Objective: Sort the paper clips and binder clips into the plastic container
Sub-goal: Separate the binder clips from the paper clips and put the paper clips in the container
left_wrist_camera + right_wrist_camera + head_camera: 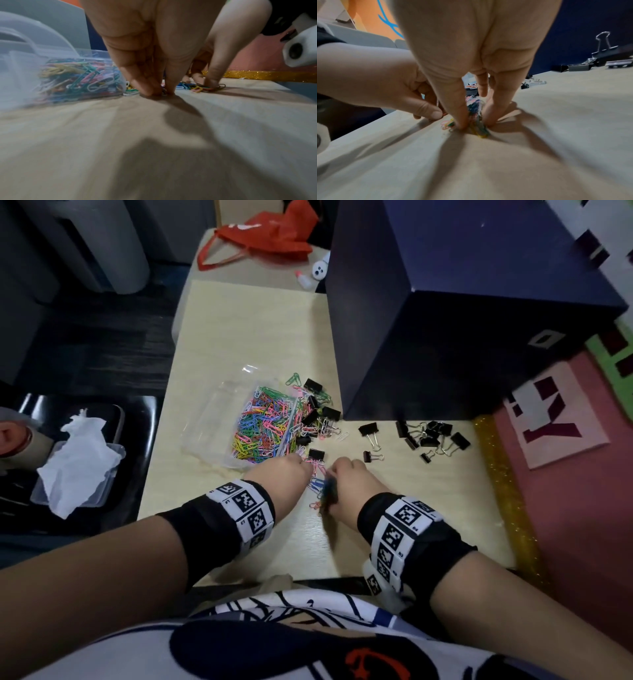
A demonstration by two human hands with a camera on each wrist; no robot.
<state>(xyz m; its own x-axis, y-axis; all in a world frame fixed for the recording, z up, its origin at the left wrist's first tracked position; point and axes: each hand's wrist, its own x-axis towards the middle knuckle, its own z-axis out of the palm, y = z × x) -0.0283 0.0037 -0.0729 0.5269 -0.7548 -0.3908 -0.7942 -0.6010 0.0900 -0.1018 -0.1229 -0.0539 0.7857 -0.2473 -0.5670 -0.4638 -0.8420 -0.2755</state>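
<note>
The fingers (462,116) of the right hand (352,484) curl down onto the tabletop (246,337) and pinch a small bunch of paper clips (478,121). The left hand (277,477) sits just beside it, its fingers (145,86) brought together on a clip at the tabletop. The plastic container (219,412) lies just left of the left hand, one compartment heaped with coloured paper clips. Loose binder clips (428,436) lie scattered to the right, in front of a dark blue box (479,302); more sit mixed with paper clips against the container's right edge.
</note>
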